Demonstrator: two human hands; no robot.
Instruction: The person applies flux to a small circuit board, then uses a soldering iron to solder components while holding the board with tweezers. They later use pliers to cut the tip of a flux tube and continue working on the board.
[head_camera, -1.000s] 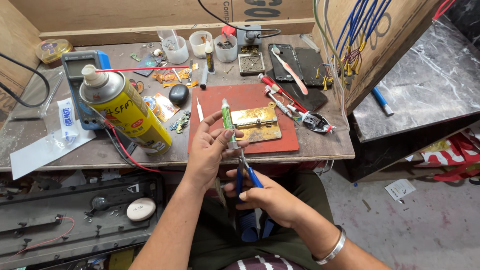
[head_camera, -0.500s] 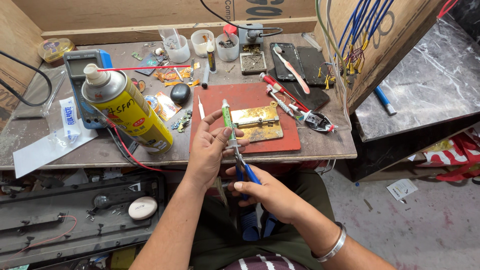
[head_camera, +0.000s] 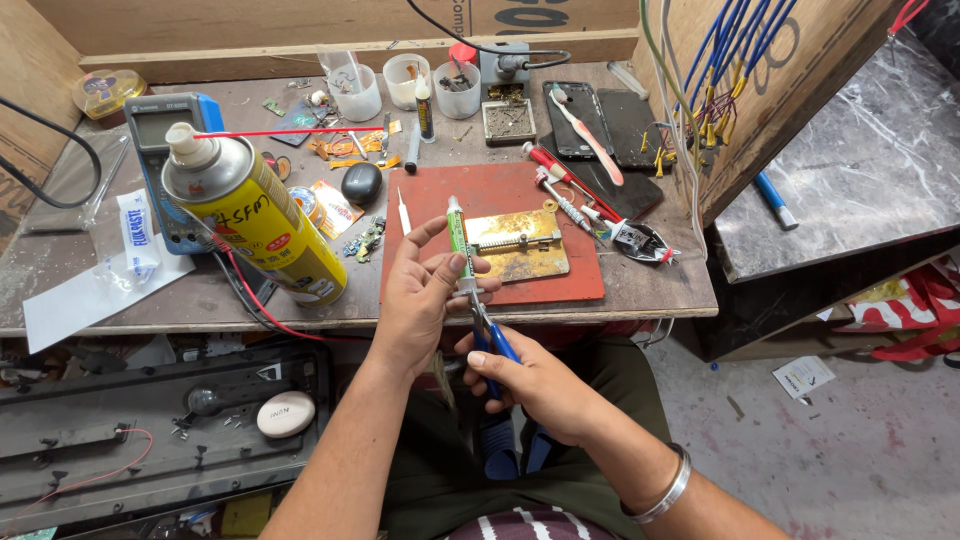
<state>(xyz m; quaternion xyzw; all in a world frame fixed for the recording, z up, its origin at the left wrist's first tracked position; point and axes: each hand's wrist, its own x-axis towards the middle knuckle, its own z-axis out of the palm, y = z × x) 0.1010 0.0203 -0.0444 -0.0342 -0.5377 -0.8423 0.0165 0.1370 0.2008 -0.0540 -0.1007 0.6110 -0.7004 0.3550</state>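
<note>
Here, at the left of the wooden surface (head_camera: 640, 290), a yellow spray can (head_camera: 255, 220) with a red straw lies tilted against a blue multimeter (head_camera: 165, 150). Just right of it sits a black oval object (head_camera: 361, 184), then the red work mat (head_camera: 490, 240) with a brass holder (head_camera: 520, 243) on it.

In front of the mat, over the surface's near edge, the left hand (head_camera: 420, 300) closes its grip around a slim green syringe-type tube (head_camera: 458, 235), held upright with its white cap on top. The right hand (head_camera: 530, 380) closes its grip on blue-handled pliers (head_camera: 490, 345), whose tips meet the tube's lower end; whether they pinch it I cannot tell.

I judge the step in hand to be working the tube's lower tip with the pliers. The next move likely calls for a steady left hold and a small, controlled squeeze or twist.

Further right lie 2 dark phones (head_camera: 600, 125) and hanging blue wires (head_camera: 720, 60).
</note>
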